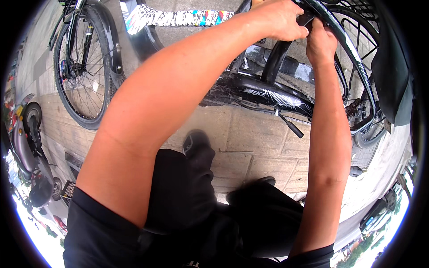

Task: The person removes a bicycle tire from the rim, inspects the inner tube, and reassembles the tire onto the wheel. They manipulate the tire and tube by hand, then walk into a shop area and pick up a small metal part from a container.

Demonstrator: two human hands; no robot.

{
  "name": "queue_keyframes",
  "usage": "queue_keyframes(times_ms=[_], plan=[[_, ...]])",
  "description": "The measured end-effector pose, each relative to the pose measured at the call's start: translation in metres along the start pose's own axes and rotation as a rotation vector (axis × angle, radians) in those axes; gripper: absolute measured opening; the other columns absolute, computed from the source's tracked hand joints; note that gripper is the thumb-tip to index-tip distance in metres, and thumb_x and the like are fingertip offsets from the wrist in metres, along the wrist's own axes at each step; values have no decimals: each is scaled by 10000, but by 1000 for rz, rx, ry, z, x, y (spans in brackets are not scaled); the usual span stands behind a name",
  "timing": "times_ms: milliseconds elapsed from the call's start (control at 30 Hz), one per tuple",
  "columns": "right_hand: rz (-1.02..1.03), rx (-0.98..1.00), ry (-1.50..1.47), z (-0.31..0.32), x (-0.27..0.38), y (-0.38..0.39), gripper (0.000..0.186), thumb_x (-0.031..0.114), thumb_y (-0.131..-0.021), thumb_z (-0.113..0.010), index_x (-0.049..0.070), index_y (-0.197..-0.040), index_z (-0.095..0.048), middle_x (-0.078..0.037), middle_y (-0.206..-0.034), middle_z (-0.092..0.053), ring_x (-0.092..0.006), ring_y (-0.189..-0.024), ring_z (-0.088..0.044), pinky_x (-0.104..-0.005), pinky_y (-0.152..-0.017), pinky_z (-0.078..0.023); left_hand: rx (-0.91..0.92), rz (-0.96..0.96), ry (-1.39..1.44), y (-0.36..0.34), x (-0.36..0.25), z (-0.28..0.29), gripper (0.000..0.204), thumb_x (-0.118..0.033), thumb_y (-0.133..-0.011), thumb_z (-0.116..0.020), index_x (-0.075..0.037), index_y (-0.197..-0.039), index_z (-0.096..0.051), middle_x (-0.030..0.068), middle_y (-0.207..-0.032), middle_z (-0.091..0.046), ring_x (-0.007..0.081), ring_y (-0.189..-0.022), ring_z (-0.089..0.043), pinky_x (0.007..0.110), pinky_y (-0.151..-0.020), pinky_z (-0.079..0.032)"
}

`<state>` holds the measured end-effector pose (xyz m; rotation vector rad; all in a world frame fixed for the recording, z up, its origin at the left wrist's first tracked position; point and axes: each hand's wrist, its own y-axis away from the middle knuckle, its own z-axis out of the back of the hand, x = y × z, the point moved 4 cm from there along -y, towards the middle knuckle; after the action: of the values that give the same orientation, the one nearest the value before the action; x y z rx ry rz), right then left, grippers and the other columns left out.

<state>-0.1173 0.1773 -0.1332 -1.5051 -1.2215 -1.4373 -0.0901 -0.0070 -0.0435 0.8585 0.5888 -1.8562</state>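
A black bicycle point(271, 67) with a white-patterned chain guard point(277, 97) stands across the upper part of the head view. My left hand point(282, 21) reaches over to the top of its upright seat tube, fingers curled and thumb bent toward a dark part there. Right beside it, my right hand point(321, 42) is closed against the same spot, its thumb up and its fingers curled. What the fingers pinch is small and mostly hidden by the hands. A frame tube wrapped in black-and-white patterned covering point(187, 18) runs off to the left.
The spoked front wheel point(85, 67) stands at the upper left. Below the chain guard a crank with a black pedal or grip-like end point(292, 128) sticks out. A dark cover point(393, 67) hangs at the right. Paving slabs point(254, 138) lie underfoot; parked scooters point(29, 143) stand far left.
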Motion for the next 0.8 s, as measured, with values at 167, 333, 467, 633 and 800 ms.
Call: queue_keyframes(times_ms=[167, 333, 467, 633, 800], plan=[[19, 37, 0, 6, -1, -9, 197, 32, -946, -641, -12, -1138, -655, -86, -1041, -705, -189, -883, -693, -315, -736, -557, 28, 24, 10, -8, 4, -7, 288, -314, -849, -700, -56, -974, -729, 191, -990, -747, 365, -1008, -707, 471, -897, -540], [33, 84, -187, 4, -3, -12, 202, -20, -946, -625, -12, -1146, -650, -88, -1059, -716, -223, -934, -718, -348, -830, -606, 4, 65, -10, -4, -3, -1, 357, -319, -837, -698, -31, -1049, -712, 207, -1080, -736, 366, -1074, -689, 458, -932, -534], [52, 64, -159, 1, 0, -10, 198, -12, -938, -645, -6, -1135, -653, -84, -1055, -717, -222, -920, -720, -341, -788, -592, -97, 93, -58, -13, 3, -9, 376, -332, -839, -681, -43, -1078, -713, 205, -1104, -734, 367, -1095, -684, 458, -938, -533], [1, 23, -158, 4, -4, -7, 231, -14, -934, -646, -16, -1165, -649, -102, -1093, -720, -237, -936, -723, -356, -781, -578, 27, 109, -45, -9, -6, -2, 340, -353, -866, -664, -99, -1082, -728, 177, -1074, -749, 360, -1073, -697, 471, -916, -532], [32, 82, -207, 8, -2, -13, 286, -10, -948, -631, -12, -1234, -638, -117, -1180, -705, -247, -1012, -716, -380, -841, -587, 71, 91, -23, -5, -12, 7, 330, -348, -885, -651, -90, -1078, -725, 171, -1064, -751, 353, -1064, -698, 475, -933, -516]])
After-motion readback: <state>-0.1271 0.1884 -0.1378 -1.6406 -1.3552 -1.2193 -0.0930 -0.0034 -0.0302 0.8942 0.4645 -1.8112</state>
